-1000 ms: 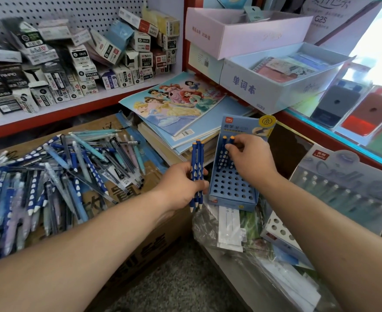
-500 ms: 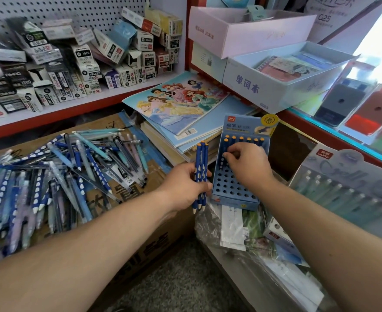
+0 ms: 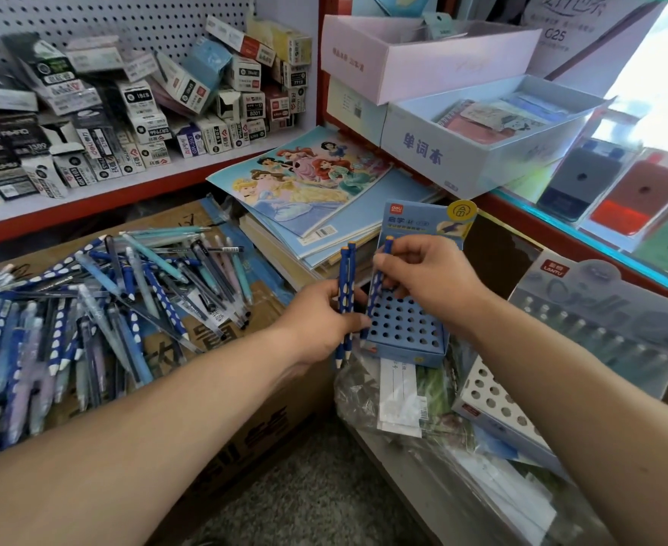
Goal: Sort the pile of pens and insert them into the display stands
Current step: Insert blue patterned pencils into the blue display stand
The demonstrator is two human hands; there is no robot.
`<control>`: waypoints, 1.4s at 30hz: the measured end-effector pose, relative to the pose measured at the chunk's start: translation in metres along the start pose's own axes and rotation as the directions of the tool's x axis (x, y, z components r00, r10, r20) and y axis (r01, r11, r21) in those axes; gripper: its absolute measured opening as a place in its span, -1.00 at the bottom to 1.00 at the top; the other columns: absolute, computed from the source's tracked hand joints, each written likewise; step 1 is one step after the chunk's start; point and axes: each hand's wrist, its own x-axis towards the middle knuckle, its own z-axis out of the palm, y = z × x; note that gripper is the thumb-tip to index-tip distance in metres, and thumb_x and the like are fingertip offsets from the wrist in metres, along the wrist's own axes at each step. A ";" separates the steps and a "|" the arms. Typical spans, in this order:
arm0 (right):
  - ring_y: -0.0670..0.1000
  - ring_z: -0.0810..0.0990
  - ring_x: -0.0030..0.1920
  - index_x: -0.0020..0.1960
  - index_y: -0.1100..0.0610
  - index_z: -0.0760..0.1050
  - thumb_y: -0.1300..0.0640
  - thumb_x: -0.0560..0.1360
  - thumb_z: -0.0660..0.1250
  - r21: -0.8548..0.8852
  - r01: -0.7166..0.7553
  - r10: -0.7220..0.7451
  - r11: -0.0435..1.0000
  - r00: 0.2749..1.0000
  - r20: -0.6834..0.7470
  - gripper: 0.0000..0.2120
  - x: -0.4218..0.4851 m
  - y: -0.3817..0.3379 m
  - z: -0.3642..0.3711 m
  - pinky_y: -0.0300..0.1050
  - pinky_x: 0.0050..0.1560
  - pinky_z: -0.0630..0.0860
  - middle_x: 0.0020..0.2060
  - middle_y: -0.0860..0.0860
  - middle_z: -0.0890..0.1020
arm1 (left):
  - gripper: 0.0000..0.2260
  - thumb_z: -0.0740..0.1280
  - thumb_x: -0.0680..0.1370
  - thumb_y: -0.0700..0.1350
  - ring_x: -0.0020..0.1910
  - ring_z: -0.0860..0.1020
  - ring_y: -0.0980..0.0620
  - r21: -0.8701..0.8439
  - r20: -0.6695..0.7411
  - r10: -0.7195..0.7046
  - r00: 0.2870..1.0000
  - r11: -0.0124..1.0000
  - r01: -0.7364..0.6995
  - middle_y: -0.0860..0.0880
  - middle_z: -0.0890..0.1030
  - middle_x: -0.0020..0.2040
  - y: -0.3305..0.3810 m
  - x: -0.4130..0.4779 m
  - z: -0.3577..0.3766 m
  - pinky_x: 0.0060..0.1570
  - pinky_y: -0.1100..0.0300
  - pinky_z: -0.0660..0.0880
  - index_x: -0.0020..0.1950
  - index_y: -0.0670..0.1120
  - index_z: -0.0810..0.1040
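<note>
A blue display stand with a grid of round holes stands on plastic-wrapped goods at centre. My left hand grips two dark blue pens with white dots upright, just left of the stand. My right hand pinches one more dotted blue pen above the stand's left side, its tip near the holes. My right hand hides the stand's back rows. A big pile of mixed pens lies on a cardboard box at left.
A white stand with holes and a grey-blue stand holding several pens sit at right. Notebooks are stacked behind the blue stand. Small boxes fill the shelf at the back left; a glass counter runs along the right.
My right hand left the stand's top rows, took one pen from the bunch in my left hand and now holds it over the stand's left side. My left hand holds fewer pens.
</note>
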 end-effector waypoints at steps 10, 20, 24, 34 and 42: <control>-0.04 0.63 -0.13 0.07 0.05 0.63 0.04 0.61 0.35 -0.338 0.062 -0.157 0.939 0.953 -0.261 -0.87 0.012 0.024 -0.012 0.08 0.02 0.62 -0.16 -0.09 0.65 | -0.76 0.48 0.50 -0.31 -0.14 0.64 -0.16 0.039 -0.010 -0.049 0.999 0.998 0.049 -0.10 0.62 -0.20 -0.003 0.002 -0.001 0.04 -0.24 0.63 0.10 -0.08 0.59; -0.04 0.58 -0.15 0.08 0.11 0.63 0.07 0.61 0.36 -0.471 0.069 -0.208 0.880 0.946 -0.250 -0.86 0.016 0.029 -0.008 -0.11 -0.10 0.51 -0.17 -0.05 0.62 | -0.75 0.48 0.50 -0.30 -0.02 0.66 -0.28 0.072 0.000 -0.052 0.999 0.996 0.052 -0.17 0.63 -0.12 -0.003 0.000 -0.002 0.08 -0.27 0.60 0.07 -0.02 0.57; -0.04 0.62 -0.11 0.12 0.12 0.63 0.07 0.59 0.40 -0.449 0.047 -0.185 0.892 0.945 -0.269 -0.83 0.018 0.030 -0.002 -0.07 -0.03 0.58 -0.15 -0.07 0.64 | -0.75 0.47 0.51 -0.30 -0.09 0.64 -0.19 0.072 -0.005 -0.037 0.999 0.997 0.037 -0.15 0.62 -0.13 -0.003 -0.001 -0.001 0.08 -0.25 0.60 0.07 -0.01 0.56; -0.01 0.62 -0.06 0.10 0.14 0.64 0.02 0.57 0.43 -0.463 0.037 -0.196 0.886 0.933 -0.300 -0.78 0.020 0.029 0.001 -0.07 0.01 0.58 -0.11 -0.01 0.67 | -0.78 0.46 0.52 -0.29 -0.09 0.64 -0.17 0.085 0.025 -0.030 0.999 0.996 0.028 -0.17 0.63 -0.11 -0.005 -0.002 -0.001 0.03 -0.20 0.64 0.06 -0.04 0.57; 0.02 0.60 -0.12 -0.01 0.13 0.59 -0.02 0.54 0.46 -0.515 0.009 -0.156 0.857 0.958 -0.243 -0.78 0.021 0.038 0.005 -0.07 -0.08 0.55 -0.19 -0.01 0.63 | -0.79 0.46 0.52 -0.28 -0.15 0.64 -0.10 0.076 0.025 -0.035 0.999 0.997 0.033 -0.14 0.63 -0.11 -0.005 -0.003 0.000 -0.07 -0.04 0.65 0.09 -0.07 0.57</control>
